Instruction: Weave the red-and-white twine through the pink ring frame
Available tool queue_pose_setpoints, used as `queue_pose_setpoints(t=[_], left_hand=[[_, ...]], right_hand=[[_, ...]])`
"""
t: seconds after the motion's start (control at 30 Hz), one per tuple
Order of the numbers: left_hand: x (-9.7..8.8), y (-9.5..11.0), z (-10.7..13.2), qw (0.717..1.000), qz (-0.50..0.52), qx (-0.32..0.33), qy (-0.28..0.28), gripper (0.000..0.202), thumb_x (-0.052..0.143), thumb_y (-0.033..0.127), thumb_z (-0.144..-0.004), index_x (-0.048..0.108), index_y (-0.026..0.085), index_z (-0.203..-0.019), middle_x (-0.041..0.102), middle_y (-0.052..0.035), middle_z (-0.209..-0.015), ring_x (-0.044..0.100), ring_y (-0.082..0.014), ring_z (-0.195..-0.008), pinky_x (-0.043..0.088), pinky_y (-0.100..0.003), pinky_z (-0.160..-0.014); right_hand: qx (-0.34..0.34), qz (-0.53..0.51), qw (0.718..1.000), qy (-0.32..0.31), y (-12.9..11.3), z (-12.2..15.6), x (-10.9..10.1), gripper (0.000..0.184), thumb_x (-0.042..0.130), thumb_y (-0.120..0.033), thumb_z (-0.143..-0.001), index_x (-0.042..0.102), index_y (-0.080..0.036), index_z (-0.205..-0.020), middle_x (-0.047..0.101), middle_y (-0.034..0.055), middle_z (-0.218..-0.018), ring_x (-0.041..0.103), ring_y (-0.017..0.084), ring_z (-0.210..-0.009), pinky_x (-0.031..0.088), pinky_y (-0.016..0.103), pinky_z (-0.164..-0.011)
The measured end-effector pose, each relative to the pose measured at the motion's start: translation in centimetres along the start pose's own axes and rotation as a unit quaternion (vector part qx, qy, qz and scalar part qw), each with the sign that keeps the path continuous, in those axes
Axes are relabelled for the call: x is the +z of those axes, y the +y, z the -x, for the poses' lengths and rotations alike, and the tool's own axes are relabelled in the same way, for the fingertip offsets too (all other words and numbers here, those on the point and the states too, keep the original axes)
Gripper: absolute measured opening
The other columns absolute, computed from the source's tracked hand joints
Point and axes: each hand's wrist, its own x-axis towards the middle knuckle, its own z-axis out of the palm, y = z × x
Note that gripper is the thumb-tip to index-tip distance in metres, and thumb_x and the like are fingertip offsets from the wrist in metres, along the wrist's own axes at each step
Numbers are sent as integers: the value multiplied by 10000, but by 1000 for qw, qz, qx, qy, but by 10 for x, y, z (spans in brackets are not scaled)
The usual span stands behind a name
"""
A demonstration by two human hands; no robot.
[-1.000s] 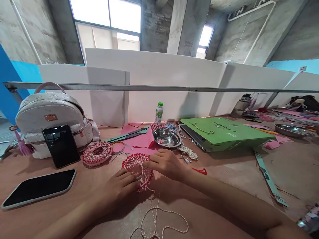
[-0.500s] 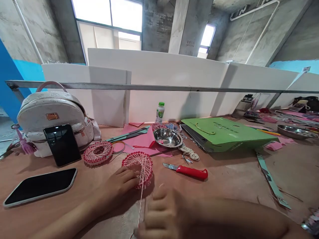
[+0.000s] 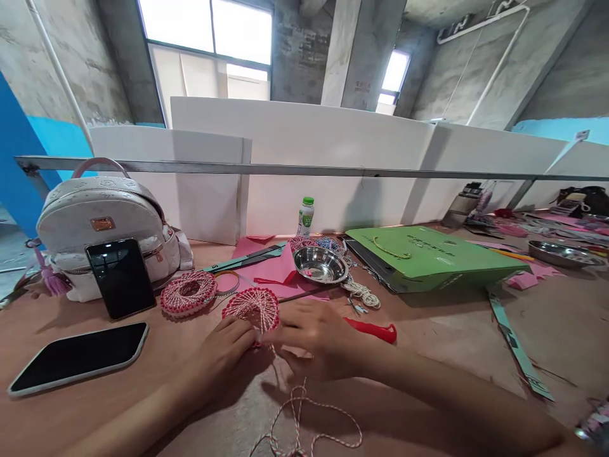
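A round pink card disc wound with red-and-white twine (image 3: 250, 306) lies on the brown table in front of me. My left hand (image 3: 219, 355) rests on its near left edge, fingers curled and pressing it down. My right hand (image 3: 311, 336) is at the disc's right edge, fingers pinched together on the twine. The loose twine (image 3: 304, 412) trails in loops toward me. A second wound disc (image 3: 187, 294) lies to the left, untouched.
A red-handled knife (image 3: 375, 330) lies partly under my right wrist. Behind are a steel bowl (image 3: 320, 264), pink paper, a small bottle (image 3: 305, 216) and a green folder (image 3: 423, 254). Two phones (image 3: 78, 357) and a white backpack (image 3: 102, 222) sit left.
My right hand, which had pulled the twine back toward me half a second ago, has returned to the disc's right edge. The disc has shifted a little left and away.
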Motion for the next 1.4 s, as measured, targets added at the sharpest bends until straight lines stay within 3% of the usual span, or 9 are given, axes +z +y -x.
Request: queue_pose_setpoints(t=[0.1, 0.2, 0.4, 0.57, 0.77, 0.9, 1.17, 1.27, 1.4], left_hand=[[-1, 4, 0, 1000, 8, -23, -11, 64, 540, 199, -986, 560, 198, -926, 623, -20, -840, 540, -187, -763, 403, -321, -722], [-2, 6, 1, 999, 11, -37, -5, 117, 582, 224, -977, 522, 200, -879, 618, -18, -837, 546, -187, -778, 393, -317, -729], [-2, 2, 2, 999, -9, 35, 18, 24, 579, 214, -997, 561, 197, -999, 643, 11, -795, 556, -167, -736, 389, -335, -812], [-3, 5, 2, 998, -14, 52, 27, 11, 584, 200, -998, 587, 197, -988, 675, 26, -798, 585, -150, -724, 367, -349, -859], [-10, 10, -3, 996, -22, 72, 43, 162, 508, 248, -1041, 589, 188, -915, 673, 21, -780, 588, -145, -693, 369, -334, -833], [-11, 11, -4, 995, -14, 86, 53, 235, 442, 260, -1067, 591, 189, -899, 673, 23, -777, 593, -141, -698, 363, -326, -845], [-15, 12, -3, 995, -19, 86, 47, 269, 401, 287, -1080, 605, 192, -932, 736, -1, -880, 632, -149, -773, 357, -327, -910], [-14, 10, -2, 995, -13, 86, 51, 250, 399, 272, -1080, 606, 188, -967, 741, -6, -902, 642, -148, -790, 360, -332, -914], [-9, 7, 1, 995, 32, 75, 53, 189, 454, 226, -1058, 583, 190, -924, 702, 10, -815, 621, -140, -740, 379, -330, -872]], right_hand=[[60, -68, 996, -22, -2, 0, -5, 367, 536, -159, -890, 630, -187, -1244, 658, 63, -955, 550, 190, -820, 414, 315, -724], [80, -89, 992, -31, -8, 1, 3, 318, 504, -115, -898, 626, -166, -1188, 671, 61, -941, 556, 193, -843, 411, 319, -756], [111, -103, 987, -53, -11, 3, 23, 177, 478, -98, -898, 583, -143, -1034, 654, 37, -823, 496, 169, -700, 354, 313, -657], [112, -79, 988, -75, -11, 5, 31, 75, 528, -128, -902, 557, -157, -964, 661, 40, -830, 492, 173, -684, 339, 322, -627], [45, -45, 996, -69, -16, 5, 35, 110, 475, -138, -1004, 569, -153, -947, 679, 40, -832, 524, 175, -718, 373, 321, -648], [65, -122, 987, -81, -21, 2, 31, 72, 533, -191, -986, 592, -155, -969, 695, 42, -858, 558, 168, -737, 408, 294, -652], [141, -291, 942, -89, -22, 2, 25, 164, 525, -85, -951, 638, -149, -1050, 721, 56, -935, 636, 150, -814, 482, 252, -735], [135, -281, 948, -55, -18, 4, 30, 173, 531, -117, -978, 686, -165, -1040, 714, 50, -948, 637, 149, -835, 490, 256, -747], [109, -250, 960, 62, -18, 7, 36, 141, 622, -210, -967, 730, -194, -1055, 694, 65, -1025, 629, 151, -870, 497, 260, -740]])
